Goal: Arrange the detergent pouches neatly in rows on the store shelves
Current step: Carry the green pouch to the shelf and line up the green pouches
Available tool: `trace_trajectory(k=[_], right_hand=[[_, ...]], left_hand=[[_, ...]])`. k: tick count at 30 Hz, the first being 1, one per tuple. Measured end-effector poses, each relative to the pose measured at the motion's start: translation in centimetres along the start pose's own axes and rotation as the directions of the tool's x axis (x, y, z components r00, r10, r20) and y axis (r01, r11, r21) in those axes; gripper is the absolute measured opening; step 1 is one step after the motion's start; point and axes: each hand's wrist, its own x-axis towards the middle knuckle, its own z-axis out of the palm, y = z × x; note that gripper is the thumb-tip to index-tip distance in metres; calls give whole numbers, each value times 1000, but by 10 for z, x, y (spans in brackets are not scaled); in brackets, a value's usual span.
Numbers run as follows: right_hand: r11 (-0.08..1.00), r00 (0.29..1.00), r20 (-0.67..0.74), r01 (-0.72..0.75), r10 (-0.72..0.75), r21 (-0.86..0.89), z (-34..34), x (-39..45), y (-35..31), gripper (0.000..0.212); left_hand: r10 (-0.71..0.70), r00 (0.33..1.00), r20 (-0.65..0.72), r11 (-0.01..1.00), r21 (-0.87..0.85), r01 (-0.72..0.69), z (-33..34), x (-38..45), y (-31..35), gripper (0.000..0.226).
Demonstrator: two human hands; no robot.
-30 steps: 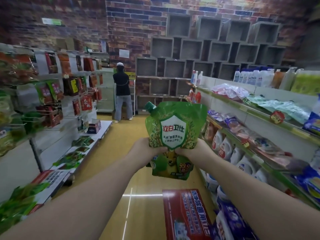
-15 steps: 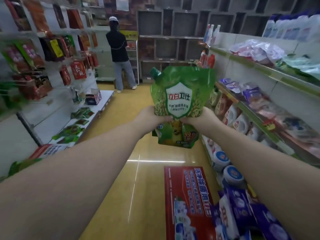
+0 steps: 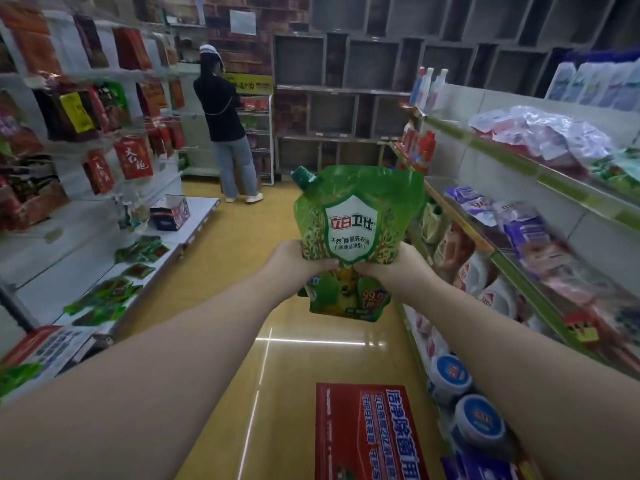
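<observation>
Head view, store aisle. A green, glossy plastic detergent pouch (image 3: 353, 237) with a green screw cap (image 3: 302, 177) at its upper left corner is held upright at arm's length over the yellow floor (image 3: 207, 271), between the two shelf runs and touching neither. The left hand (image 3: 298, 261) and the right hand (image 3: 391, 263) are both closed on the pouch at its waist, one on each side edge, thumbs pressed onto the printed front just below the white shield label (image 3: 350, 226).

Handling, as judged from the view: the film pinches inward at the grip and the lower part bulges beneath it, which suggests a soft, liquid-filled body that sags and shifts its weight. It is probably fairly heavy for its size, and the shiny film is likely slippery. The side seams and the rigid spout look like the firmest places to take hold; a hand under the base would best carry the load. Squeezing the middle hard risks stressing the seams.

The right-hand green-edged shelf (image 3: 519, 271) carries purple and white pouches (image 3: 519, 230) lying loosely, not yet in rows. A red printed carton (image 3: 363, 434) lies on the floor below the arms.
</observation>
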Motion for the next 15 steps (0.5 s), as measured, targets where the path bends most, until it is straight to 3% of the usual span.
trace_trajectory(k=[11,15], right_hand=[[997,991,-114,-71,68,-18,-2,206,16,48],[994,975,-194,-114,110,-5,-21,265,14,36]], left_hand=[[83,984,160,996,-43,-77,-27,240,-3,46],[145,959,242,989,-62,-134,-28,319,15,43]])
